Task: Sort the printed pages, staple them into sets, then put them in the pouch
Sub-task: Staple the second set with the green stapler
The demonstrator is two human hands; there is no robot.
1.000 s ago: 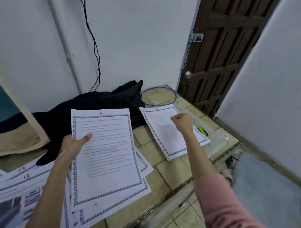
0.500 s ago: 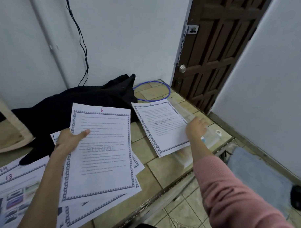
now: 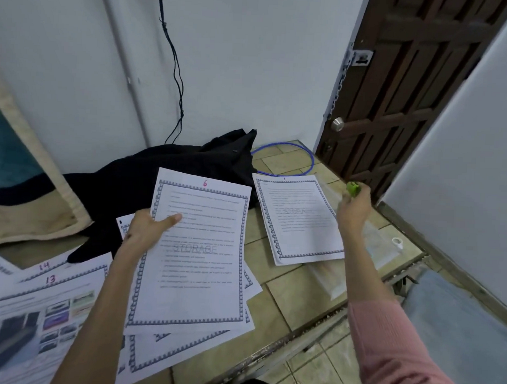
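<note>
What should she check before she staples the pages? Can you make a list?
1. Stapler in hand: ok. The right hand grips the small green stapler.
2. Pages held: ok. The left hand holds the page marked 6, thumb on top.
3. Edges lined up: not ok. The sheets under it fan out crookedly.
4. Page order: cannot tell. Only the top number shows.
5. Stapler at a corner: not ok. It is up over the page marked 1, apart from the held pages.
6. Pouch ready: cannot tell. The clear pouch lies partly under that page.
</note>
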